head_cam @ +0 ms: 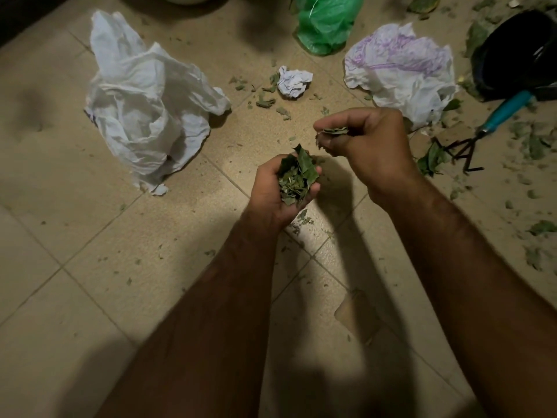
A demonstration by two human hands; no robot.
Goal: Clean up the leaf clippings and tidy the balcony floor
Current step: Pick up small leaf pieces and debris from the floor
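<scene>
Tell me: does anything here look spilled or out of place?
Yes. Leaf bits lie scattered across the tiles, thickest at right around the rake and black pot. A crumpled paper ball sits among them. The left hand and right hand hold leaves.

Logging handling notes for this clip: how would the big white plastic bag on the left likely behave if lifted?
The white plastic bag is crumpled and slumped on the tiled floor, so it would probably hang floppy. It looks thin, so it is likely light and would slide at a push.
</scene>
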